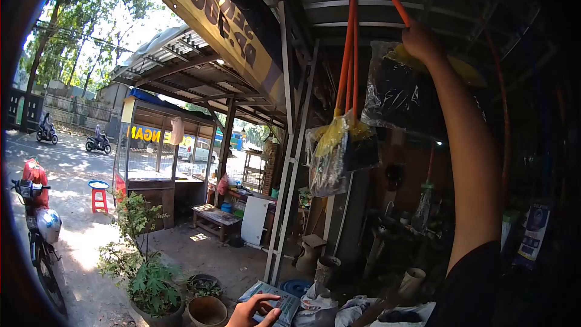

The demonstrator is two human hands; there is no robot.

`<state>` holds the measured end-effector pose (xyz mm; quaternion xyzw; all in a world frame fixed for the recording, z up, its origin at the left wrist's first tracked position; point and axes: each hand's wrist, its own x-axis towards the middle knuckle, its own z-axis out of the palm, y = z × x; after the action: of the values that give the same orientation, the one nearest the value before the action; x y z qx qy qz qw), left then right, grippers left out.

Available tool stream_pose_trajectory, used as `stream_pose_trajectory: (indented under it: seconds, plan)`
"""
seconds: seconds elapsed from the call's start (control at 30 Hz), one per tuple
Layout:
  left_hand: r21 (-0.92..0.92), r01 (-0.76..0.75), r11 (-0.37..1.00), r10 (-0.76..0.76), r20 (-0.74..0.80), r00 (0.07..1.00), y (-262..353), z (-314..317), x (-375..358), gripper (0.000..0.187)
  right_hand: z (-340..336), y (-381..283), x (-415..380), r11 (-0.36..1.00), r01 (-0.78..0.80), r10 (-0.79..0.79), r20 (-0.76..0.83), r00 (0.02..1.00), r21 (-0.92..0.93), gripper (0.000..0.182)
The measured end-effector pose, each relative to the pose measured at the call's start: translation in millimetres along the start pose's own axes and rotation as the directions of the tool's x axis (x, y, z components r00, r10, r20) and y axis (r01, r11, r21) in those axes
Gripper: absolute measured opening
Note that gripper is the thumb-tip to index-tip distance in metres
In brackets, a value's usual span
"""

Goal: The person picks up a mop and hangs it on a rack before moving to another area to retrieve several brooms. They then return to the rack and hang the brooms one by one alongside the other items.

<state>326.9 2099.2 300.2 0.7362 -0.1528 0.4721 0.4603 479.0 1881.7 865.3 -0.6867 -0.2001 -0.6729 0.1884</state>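
Observation:
My right hand [422, 43] is raised high at the upper right, its fingers closed around the orange handle of a broom. This broom's dark head [396, 94], wrapped in clear plastic, hangs just below the hand, partly hidden by my forearm. To its left, several more brooms [348, 66] with orange handles hang from above; their yellow-topped heads [330, 154] are also in plastic bags. Low at the bottom edge, my left hand [257, 313] holds nothing, fingers loosely bent and apart. It appears in front of a printed sack [272, 303] on the ground.
A metal post [284, 206] stands left of the hanging brooms. Below are white sacks [318, 303], a potted plant [154, 290] and a brown pot [207, 312]. Beyond are a wooden bench [216, 217], a stall [160, 200], a red stool [99, 198] and a parked motorbike [42, 236].

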Motion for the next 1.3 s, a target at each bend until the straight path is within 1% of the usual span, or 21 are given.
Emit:
stream_pose_trajectory:
  seconds: [0.13,0.3,0.53,0.6,0.83,0.9,0.93,1.03,1.23,1.3]
  plan:
    - [-0.028,0.039,0.999,-0.039,-0.001,0.999,4.0,2.4,-1.5,0.028,1.4,-9.8,0.6,1.0,-0.02,0.019,-0.017,1.0,-0.02,0.04]
    - [-0.012,0.083,0.996,-0.083,-0.006,0.997,4.6,3.7,-6.8,0.028,-0.1,-15.4,-1.0,0.997,-0.048,0.047,-0.031,0.998,-0.058,0.04]
    - [-0.04,0.102,0.994,-0.102,-0.007,0.995,-2.3,2.1,-6.0,0.028,0.8,-20.1,-3.8,0.997,-0.037,0.036,-0.01,0.999,-0.065,0.042]
    - [-0.029,0.124,0.992,-0.124,-0.004,0.992,-4.2,3.1,-6.1,0.028,1.1,-20.9,-2.1,0.995,-0.063,0.064,0.003,0.998,-0.076,0.042]
    - [-0.051,0.121,0.991,-0.122,-0.032,0.992,-11.0,2.9,-8.2,0.029,16.9,-15.9,11.8,0.996,-0.046,0.045,-0.013,0.999,-0.072,0.041]
    - [-0.068,0.174,0.982,-0.176,-0.015,0.984,-12.7,3.6,-9.1,0.029,21.4,-13.3,16.5,1.0,-0.017,0.017,-0.007,1.0,-0.024,0.042]
    - [-0.068,0.179,0.982,-0.18,-0.013,0.984,-13.0,3.8,-9.1,0.029,22.4,-12.4,16.0,1.0,-0.018,0.018,-0.003,1.0,-0.025,0.042]
    - [-0.052,0.166,0.985,-0.166,-0.007,0.986,-12.3,5.3,-7.0,0.03,20.7,-11.2,16.4,0.999,-0.034,0.034,0.003,0.999,-0.02,0.041]
    - [-0.067,0.173,0.983,-0.174,-0.016,0.985,-13.6,9.0,-6.6,0.03,16.3,-1.2,15.2,1.0,-0.001,0.001,0.006,1.0,-0.027,0.041]
    - [-0.045,0.163,0.986,-0.165,-0.029,0.986,-17.8,11.1,-7.7,0.031,15.6,1.4,15.1,1.0,0.012,-0.013,-0.01,1.0,-0.025,0.042]
